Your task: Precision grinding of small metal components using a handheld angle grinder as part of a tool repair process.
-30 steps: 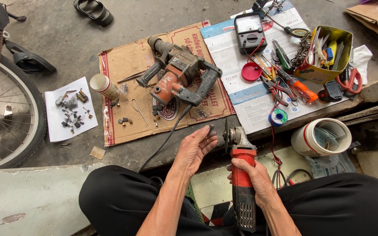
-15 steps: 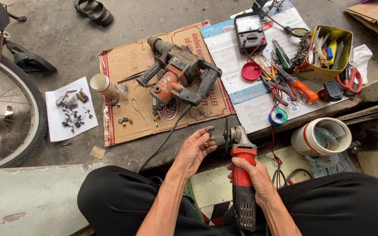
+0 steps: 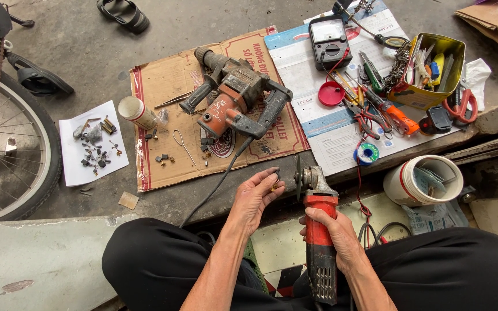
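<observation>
Bare concrete floor (image 3: 87,52) is serving as the workplace, with a seated person in dark trousers bending over an angle grinder (image 3: 317,230). The right hand (image 3: 335,236) is clenching around the grinder's red body, keeping the tool upright between the knees with its disc end pointing away from the person. The left hand (image 3: 256,196) is hovering just beside the grinder's head, palm up, fingertips pinching a small brass-coloured part (image 3: 274,185); what exactly the part is cannot be told.

Just beyond the hands, a worn red-and-grey rotary hammer drill (image 3: 234,98) is lying on a flattened cardboard sheet (image 3: 162,80), its black cord (image 3: 214,187) trailing back toward the person's lap. A small white jar (image 3: 136,112) is lying on its side at the cardboard's left part, near scattered small parts. Farther left, a white paper sheet (image 3: 67,167) is carrying more tiny pieces, beside a bicycle wheel (image 3: 47,144).

To the right, printed paper sheets (image 3: 301,63) are holding a multimeter (image 3: 329,34), a red lid (image 3: 331,93), pliers (image 3: 361,118) and a spool of solder (image 3: 367,154). A yellow tin (image 3: 427,98) crammed with tools is sitting at the far right, and a white plastic bucket (image 3: 410,187) is standing near the person's right knee.
</observation>
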